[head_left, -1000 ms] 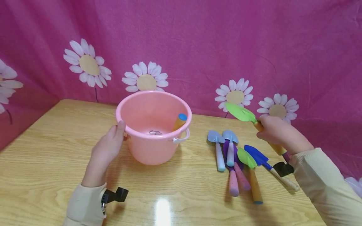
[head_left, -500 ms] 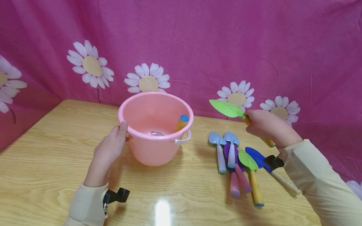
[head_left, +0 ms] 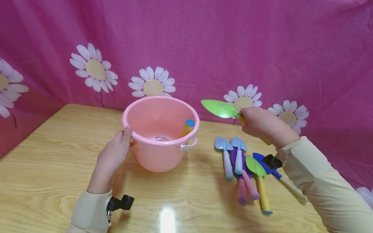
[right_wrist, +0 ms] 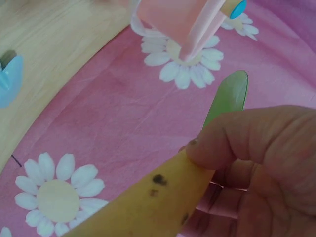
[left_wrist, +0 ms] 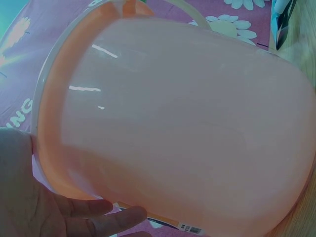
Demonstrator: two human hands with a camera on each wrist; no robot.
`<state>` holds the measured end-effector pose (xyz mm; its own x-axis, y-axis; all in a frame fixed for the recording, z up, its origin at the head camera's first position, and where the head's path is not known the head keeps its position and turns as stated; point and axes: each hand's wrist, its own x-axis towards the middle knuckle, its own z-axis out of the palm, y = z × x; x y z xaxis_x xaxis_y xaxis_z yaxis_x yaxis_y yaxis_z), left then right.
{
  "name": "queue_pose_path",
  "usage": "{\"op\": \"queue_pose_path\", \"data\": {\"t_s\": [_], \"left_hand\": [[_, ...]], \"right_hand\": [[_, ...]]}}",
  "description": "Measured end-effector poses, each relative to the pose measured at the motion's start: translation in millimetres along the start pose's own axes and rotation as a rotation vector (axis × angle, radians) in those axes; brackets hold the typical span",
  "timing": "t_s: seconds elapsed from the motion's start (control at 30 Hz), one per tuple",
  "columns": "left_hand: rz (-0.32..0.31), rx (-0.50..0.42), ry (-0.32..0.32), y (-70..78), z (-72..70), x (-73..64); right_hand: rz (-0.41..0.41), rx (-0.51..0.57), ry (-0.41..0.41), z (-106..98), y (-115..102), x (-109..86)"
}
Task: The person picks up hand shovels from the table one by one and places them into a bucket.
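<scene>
A pink bucket [head_left: 158, 157] stands upright on the table. My left hand [head_left: 115, 158] grips its left rim, thumb at the lip and fingers along the outside; the left wrist view shows those fingers [left_wrist: 121, 222] against the wall. Inside the bucket, a yellow handle with a blue end [head_left: 187, 127] leans on the right side. My right hand [head_left: 263, 124] holds a green garden trowel [head_left: 220, 108] by its yellow handle, raised above the table to the right of the bucket. In the right wrist view, the thumb presses on the spotted yellow handle [right_wrist: 163, 197].
Below the right hand lies a pile of hand trowels: two light blue ones [head_left: 223, 144], purple ones with pink handles [head_left: 242, 192], a green one [head_left: 254, 165] and a blue one [head_left: 263, 161]. A pink cloth with daisies [head_left: 186, 42] hangs behind the wooden table [head_left: 52, 155].
My right hand has moved left and slightly up with the green trowel, whose blade now points toward the bucket. The left hand has kept its hold on the rim.
</scene>
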<state>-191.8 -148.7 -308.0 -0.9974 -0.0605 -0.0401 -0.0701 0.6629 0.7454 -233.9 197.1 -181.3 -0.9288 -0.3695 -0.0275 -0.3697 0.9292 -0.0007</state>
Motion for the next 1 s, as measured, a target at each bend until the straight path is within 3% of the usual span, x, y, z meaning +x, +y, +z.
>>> {"op": "queue_pose_path", "data": {"t_s": [0.13, 0.43, 0.8, 1.0], "left_hand": [[-0.003, 0.007, -0.005, -0.1, 2.7, -0.1], [0.012, 0.012, 0.011, -0.4, 6.2, -0.5], [-0.008, 0.011, 0.012, -0.1, 2.0, -0.1], [-0.003, 0.020, 0.014, 1.2, 1.0, 1.1]], "right_hand": [[-0.014, -0.001, 0.002, 0.0, -7.7, 0.2], [-0.117, -0.111, 0.045, -3.9, -23.0, 6.1], [-0.158, -0.150, 0.054, -5.7, -45.3, 14.6], [-0.137, -0.158, 0.055, 1.4, -57.6, 18.5]]}}
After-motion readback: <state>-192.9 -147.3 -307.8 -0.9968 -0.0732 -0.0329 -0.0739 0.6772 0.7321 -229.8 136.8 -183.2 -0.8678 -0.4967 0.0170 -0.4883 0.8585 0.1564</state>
